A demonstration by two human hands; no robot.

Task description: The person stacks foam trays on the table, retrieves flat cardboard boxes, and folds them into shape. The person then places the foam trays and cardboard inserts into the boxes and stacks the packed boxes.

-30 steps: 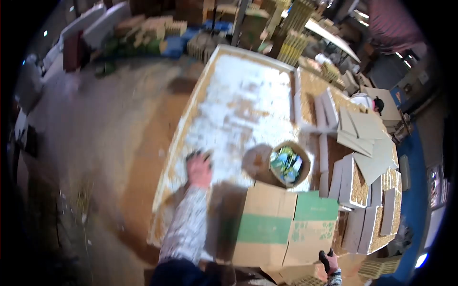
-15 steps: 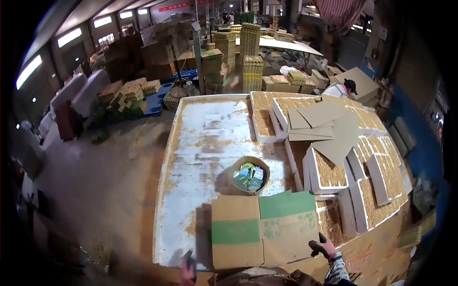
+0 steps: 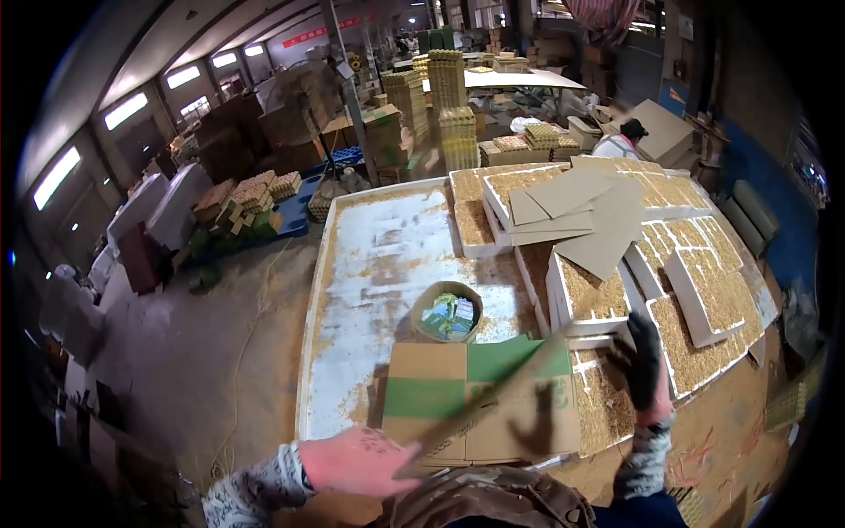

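Observation:
My left hand, in a pink glove, grips the near end of a thin brown cardboard piece. That piece is seen edge-on, blurred, slanting up to the right. My right hand, in a pink glove with a black coating, is raised with its fingers apart, holding nothing, above the filled white trays. Below both hands lies flat cardboard with green bands at the table's near edge. A round tub of green and blue packets stands just behind it.
White trays with brown, straw-like filling cover the table's right side. Loose cardboard sheets lie on them. The white tabletop has brown bits on it. A person bends at the far right; stacked egg trays stand behind.
My left hand has come up and right, and now holds the brown cardboard piece across the view. My right hand has lifted off the cardboard's right edge and opened. The view has shifted slightly.

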